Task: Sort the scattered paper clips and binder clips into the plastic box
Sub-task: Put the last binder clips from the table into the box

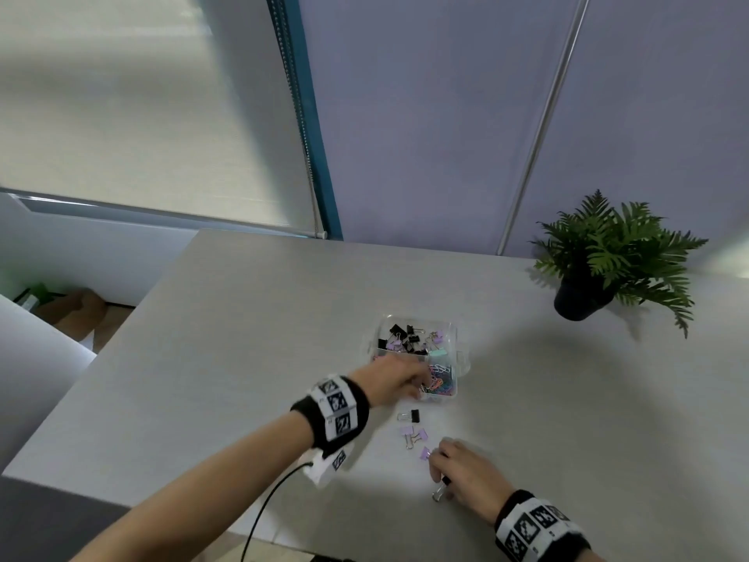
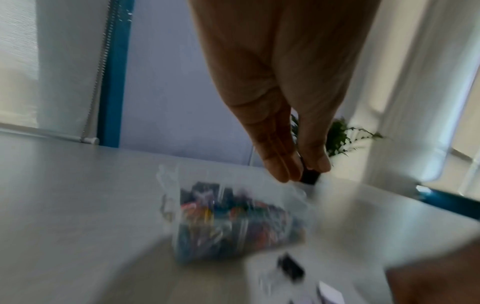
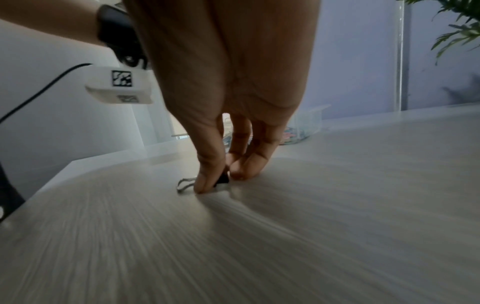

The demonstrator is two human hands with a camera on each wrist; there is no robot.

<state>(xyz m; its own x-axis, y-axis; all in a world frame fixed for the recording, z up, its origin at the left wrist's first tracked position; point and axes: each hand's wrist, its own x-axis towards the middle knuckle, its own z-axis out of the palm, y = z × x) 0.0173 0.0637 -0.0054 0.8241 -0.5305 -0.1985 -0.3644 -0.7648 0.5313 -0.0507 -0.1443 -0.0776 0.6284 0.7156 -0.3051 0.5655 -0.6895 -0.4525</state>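
A clear plastic box (image 1: 462, 358) stands mid-table; its far compartment holds binder clips, its near one coloured paper clips. My left hand (image 1: 419, 383) hovers over the box's near-left side. In the left wrist view its fingertips (image 2: 281, 174) and thumb pinch a small black binder clip (image 2: 309, 177) above the blurred box (image 2: 233, 222). My right hand (image 1: 439, 470) is down on the table nearer me, pinching another black binder clip (image 3: 223, 181) that lies on the surface. A black clip (image 1: 410, 416) and purple clips (image 1: 414, 434) lie loose between the box and my right hand.
A potted fern (image 1: 608, 257) stands at the table's back right. The grey table (image 1: 243, 338) has its left edge dropping to the floor. A black cable (image 1: 267, 505) hangs from my left wrist camera near the front edge.
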